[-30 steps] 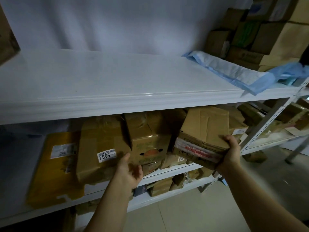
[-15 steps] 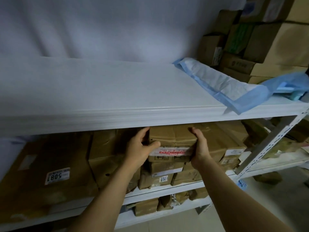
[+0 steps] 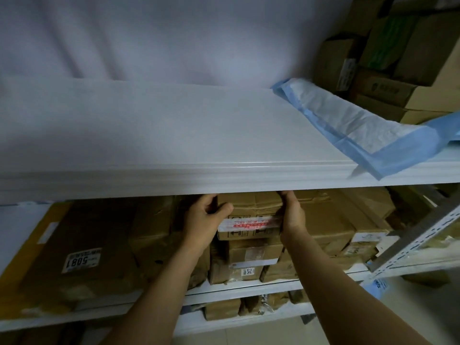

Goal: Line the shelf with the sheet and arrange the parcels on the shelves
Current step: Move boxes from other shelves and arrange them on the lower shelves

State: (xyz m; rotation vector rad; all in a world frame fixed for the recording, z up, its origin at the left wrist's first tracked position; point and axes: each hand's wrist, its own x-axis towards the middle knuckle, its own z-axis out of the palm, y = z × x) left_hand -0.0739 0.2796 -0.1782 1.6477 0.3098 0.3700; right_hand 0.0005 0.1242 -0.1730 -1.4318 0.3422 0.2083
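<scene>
A brown cardboard parcel with a white and red tape strip sits on top of a stack on the lower shelf, just under the white upper shelf. My left hand grips its left side, thumb on the front. My right hand grips its right side. A blue and white sheet lies crumpled at the right end of the upper shelf, one corner hanging over the front edge.
Stacked cardboard boxes fill the upper shelf's far right. The lower shelf holds a large parcel labelled 5081 and several other brown parcels. A perforated metal upright slants at the right. More parcels sit on a lower shelf.
A second ago only my right hand held the parcel, out in front of the shelf. Both hands now hold its sides, and it sits on the stack on the lower shelf.
</scene>
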